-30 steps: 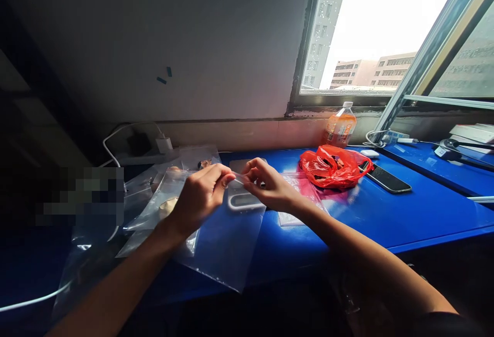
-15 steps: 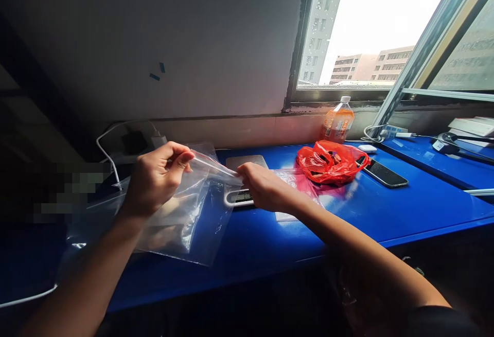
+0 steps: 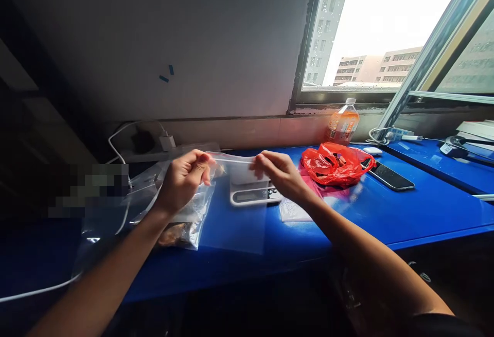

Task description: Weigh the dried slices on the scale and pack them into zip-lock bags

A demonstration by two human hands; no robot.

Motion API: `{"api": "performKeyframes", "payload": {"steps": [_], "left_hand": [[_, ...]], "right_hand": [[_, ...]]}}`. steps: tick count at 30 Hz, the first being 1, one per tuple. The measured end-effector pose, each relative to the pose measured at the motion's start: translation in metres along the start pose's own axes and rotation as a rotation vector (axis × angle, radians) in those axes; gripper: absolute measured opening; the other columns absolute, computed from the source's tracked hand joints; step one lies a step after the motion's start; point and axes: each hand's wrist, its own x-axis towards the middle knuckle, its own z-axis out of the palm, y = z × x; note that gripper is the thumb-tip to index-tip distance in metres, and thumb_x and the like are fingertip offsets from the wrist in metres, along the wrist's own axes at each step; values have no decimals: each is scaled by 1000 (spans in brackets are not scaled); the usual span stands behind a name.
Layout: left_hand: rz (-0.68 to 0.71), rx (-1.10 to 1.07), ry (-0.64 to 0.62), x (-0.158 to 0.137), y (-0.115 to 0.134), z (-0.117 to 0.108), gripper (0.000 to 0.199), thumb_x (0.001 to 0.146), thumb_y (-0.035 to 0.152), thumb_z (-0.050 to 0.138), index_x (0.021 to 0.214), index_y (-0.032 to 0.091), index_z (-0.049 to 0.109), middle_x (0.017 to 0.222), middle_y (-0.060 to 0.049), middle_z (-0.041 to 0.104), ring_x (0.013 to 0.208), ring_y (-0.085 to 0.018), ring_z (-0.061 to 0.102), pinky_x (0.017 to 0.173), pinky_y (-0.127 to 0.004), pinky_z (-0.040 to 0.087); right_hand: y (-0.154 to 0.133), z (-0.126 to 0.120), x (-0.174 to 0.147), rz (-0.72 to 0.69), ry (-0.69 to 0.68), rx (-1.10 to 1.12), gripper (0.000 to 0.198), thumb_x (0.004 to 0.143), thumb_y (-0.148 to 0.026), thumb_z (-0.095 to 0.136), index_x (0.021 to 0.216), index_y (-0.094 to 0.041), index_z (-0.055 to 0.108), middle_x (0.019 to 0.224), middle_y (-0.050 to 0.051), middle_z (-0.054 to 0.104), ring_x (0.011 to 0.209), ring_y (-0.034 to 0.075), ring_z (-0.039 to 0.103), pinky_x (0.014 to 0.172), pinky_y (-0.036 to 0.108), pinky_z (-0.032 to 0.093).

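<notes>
Head view: we judge the clear bag [image 3: 240, 234] light, limp and slippery, best held by its top corners; it hangs over the bench [image 3: 443, 211] toward the front edge, partly before the scale [image 3: 275, 200]; our left hand [image 3: 186, 178] and right hand [image 3: 281, 173] each pinch its top edge, thumbs pressed against fingers, the strip stretched between.

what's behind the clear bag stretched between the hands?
Through the clear bag: most of a white scale and blue table. The right hand covers the scale's upper right; unseen there.
</notes>
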Motion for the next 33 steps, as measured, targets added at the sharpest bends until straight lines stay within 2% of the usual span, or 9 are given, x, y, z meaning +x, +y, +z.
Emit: {"api": "performKeyframes", "payload": {"steps": [3,6,8,11,16,21,24,29,33], "left_hand": [[10,199,-55,5,-13,-8,39,91,53,48,81,21,70,61,-3,60,57,-17,55,58,-26,42],[35,502,-2,17,-36,-26,25,83,44,57,84,24,72,84,-7,68,79,-22,59,78,-30,44],[5,606,-6,24,-53,-36,20,75,35,63,88,25,74,95,-8,67,95,-28,57,91,-35,41],[-47,736,-150,28,-69,-44,28,73,31,61,97,27,74,104,-9,66,109,-32,51,101,-42,37],[-52,848,-330,27,-67,-43,31,79,33,53,104,28,71,113,-9,64,114,-32,50,102,-44,38],[-95,1002,-390,27,-59,-40,23,83,30,48,99,25,64,114,-8,59,116,-29,49,101,-41,40],[-137,1048,-368,31,-62,-41,19,83,32,50,96,25,62,104,-8,58,110,-30,52,96,-43,43],[-160,1093,-317,32,-57,-39,13,86,29,48,87,23,59,98,-6,51,88,-25,59,82,-40,47],[112,936,-319,14,-29,-15,14,90,24,47,88,20,60,102,-5,49,79,-16,59,79,-31,49]], "right_hand": [[-1,-38,2,43,4,-82,49,90,-60,46,68,-17,55,60,-1,52,54,9,44,54,24,35],[7,-95,-2,205,-92,-387,50,87,-60,51,62,-18,50,58,-2,48,52,8,39,52,24,29],[20,-128,-6,345,-43,-550,48,84,-60,54,60,-19,45,56,-3,43,51,8,35,50,25,26],[44,-149,-9,515,-37,-802,42,84,-50,55,57,-20,44,53,-2,42,50,9,36,50,28,24],[65,-128,-1,679,16,-1028,36,84,-43,51,58,-18,51,58,3,53,55,14,48,54,29,29],[59,-108,4,722,268,-1179,35,86,-49,48,86,-18,65,86,11,68,83,26,62,67,32,40],[53,-100,4,586,362,-1186,36,86,-47,51,103,-18,63,98,13,69,92,29,63,74,35,43],[33,-68,3,147,342,-919,26,88,-41,51,94,-18,61,79,7,64,74,20,59,71,32,41],[20,-20,-7,67,192,-462,27,87,-41,54,103,-20,48,61,-5,50,54,12,45,58,26,34]]}}
